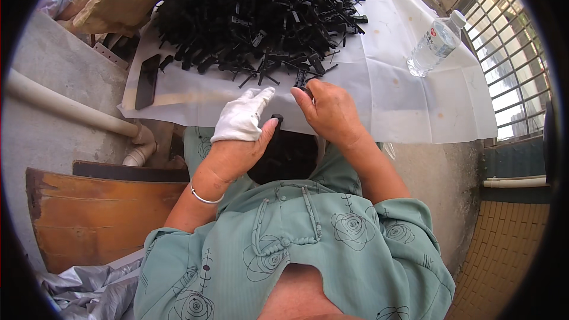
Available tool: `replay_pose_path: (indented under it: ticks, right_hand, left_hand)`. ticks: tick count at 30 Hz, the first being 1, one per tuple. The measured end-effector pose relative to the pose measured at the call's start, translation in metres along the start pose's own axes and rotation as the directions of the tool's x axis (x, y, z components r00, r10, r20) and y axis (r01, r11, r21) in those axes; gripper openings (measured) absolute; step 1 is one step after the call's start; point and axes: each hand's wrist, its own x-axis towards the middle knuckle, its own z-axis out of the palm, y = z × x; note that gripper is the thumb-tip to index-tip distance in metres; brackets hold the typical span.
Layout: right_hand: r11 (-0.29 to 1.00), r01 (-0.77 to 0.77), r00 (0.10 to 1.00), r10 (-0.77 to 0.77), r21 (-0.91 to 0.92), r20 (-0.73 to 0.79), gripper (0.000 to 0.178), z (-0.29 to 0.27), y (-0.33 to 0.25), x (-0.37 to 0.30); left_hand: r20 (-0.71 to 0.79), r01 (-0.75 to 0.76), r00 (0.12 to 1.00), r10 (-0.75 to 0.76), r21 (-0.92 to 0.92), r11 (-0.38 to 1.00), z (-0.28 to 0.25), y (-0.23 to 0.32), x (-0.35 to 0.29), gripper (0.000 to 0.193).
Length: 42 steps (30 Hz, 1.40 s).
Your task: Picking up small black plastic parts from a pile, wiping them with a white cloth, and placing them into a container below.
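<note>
1 black plastic part [301,77] at upper centre of frame, pinched by right hand [332,108], long axis up-frame toward heap [255,18]; farther from left hand [242,117], beside dark piece [277,119], hold unclear.

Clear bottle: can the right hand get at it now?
Probably yes: only white sheeting shows between the right hand and the clear bottle, though that hand seems to hold a black part.

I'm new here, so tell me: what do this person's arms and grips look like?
The left grip wears a white glove, its thumb bare, with a silver bangle near the wrist. The right grip is ungloved. Both sleeves are pale green with dark line patterns.
</note>
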Motion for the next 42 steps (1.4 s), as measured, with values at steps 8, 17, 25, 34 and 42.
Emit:
replay_pose_path:
  ticks: [8,17,25,34,42]
  right_hand:
    - [0.969,-0.155,0.985,0.166,-0.194,0.046,0.032,0.011,0.019,0.002]
    - [0.914,0.011,0.908,-0.179,0.405,0.379,0.024,-0.034,0.003,-0.008]
    - [0.763,0.440,0.895,-0.417,0.474,-0.160,0.024,-0.011,-0.027,-0.019]
    - [0.703,-0.147,0.989,0.121,0.696,0.087,0.028,-0.005,-0.017,-0.010]
    - [0.793,-0.010,0.986,-0.095,0.609,0.140,0.025,0.009,-0.011,-0.018]
  left_hand:
    - [-0.170,0.074,0.968,-0.184,-0.506,0.860,0.007,-0.016,0.007,0.027]
    - [0.190,-0.065,0.961,0.199,-0.546,0.835,-0.003,0.000,0.020,0.032]
    - [0.170,0.270,0.956,-0.241,-0.836,0.479,0.013,0.004,0.013,0.025]
    - [0.184,0.278,0.953,-0.240,-0.844,0.458,0.013,0.012,0.006,0.029]
    - [-0.148,0.076,0.970,-0.195,-0.577,0.813,0.026,0.010,0.005,0.028]
